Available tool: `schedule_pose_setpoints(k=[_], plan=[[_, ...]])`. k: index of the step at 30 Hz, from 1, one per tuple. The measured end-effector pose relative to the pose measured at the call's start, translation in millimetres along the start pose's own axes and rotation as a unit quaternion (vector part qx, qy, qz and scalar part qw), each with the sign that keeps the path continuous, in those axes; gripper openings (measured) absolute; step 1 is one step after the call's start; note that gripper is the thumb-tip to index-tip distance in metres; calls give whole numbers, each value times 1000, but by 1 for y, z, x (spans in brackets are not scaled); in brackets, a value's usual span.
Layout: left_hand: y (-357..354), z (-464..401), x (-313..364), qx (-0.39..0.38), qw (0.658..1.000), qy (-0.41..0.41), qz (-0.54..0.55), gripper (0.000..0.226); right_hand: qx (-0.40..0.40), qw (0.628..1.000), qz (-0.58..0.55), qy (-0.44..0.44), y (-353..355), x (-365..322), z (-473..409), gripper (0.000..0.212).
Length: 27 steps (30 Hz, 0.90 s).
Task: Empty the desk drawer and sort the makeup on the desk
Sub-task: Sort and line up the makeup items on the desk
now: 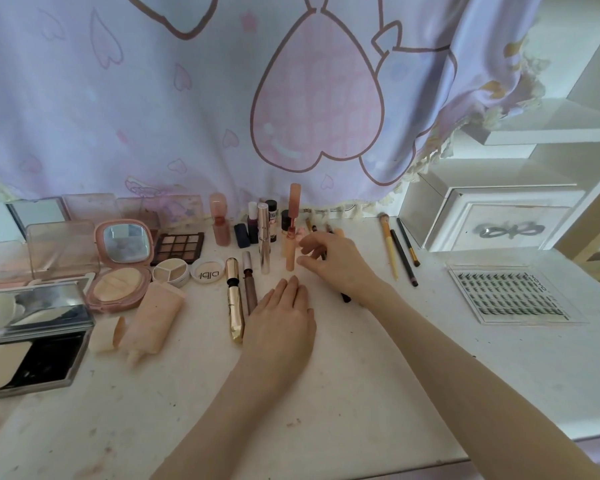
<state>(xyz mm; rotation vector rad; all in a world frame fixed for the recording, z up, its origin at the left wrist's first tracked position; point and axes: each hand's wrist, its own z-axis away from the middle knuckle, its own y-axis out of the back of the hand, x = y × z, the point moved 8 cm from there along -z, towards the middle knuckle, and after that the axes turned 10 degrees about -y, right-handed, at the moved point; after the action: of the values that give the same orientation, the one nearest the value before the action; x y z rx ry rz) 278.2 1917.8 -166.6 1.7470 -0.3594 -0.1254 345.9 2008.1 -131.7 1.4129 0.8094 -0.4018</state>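
Left hand (282, 315) lies flat on the white desk top (361, 375), palm down, fingers straight and together, holding nothing; its edge is just beside a gold mascara tube (235, 299) and a brown-capped slim tube (249, 285) that lie side by side. Right hand (333, 261) hovers beyond it with fingers loosely spread and gripping nothing, thumb and forefinger just beside an upright peach concealer tube (290, 249); a dark pencil (345, 297) shows beneath the wrist. Behind stand a silver lipstick tube (264, 237), a tall pink lip-gloss wand (294, 202) and a rose bottle (219, 220). To the left: an open pink powder compact with mirror (120, 265), a brown eyeshadow palette (177, 247), a round three-shade cream pot (170, 271), a peach squeeze tube (153, 320) and an open silver-framed black compact (32, 341). To the right: three makeup brushes (400, 247) and a clear tray of false lashes (510, 294). A lilac printed cloth (222, 98) hangs behind the desk.
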Motion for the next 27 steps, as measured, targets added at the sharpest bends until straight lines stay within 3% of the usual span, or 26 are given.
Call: schedule_pose_setpoints(k=[2, 6, 15, 22, 27], plan=[[6, 2, 1, 31, 999, 11, 2, 43, 60, 998, -10, -21, 19, 12, 4, 20], [5, 2, 4, 12, 1000, 0, -18, 48, 139, 988, -11, -73, 50, 47, 15, 14], [6, -1, 7, 29, 1000, -5, 0, 44, 82, 990, 107, -32, 32, 40, 12, 17], [6, -1, 3, 78, 997, -16, 0, 33, 79, 967, 231, -66, 25, 32, 1, 25], [5, -1, 7, 35, 999, -17, 15, 44, 53, 953, 274, -116, 23, 33, -7, 27]])
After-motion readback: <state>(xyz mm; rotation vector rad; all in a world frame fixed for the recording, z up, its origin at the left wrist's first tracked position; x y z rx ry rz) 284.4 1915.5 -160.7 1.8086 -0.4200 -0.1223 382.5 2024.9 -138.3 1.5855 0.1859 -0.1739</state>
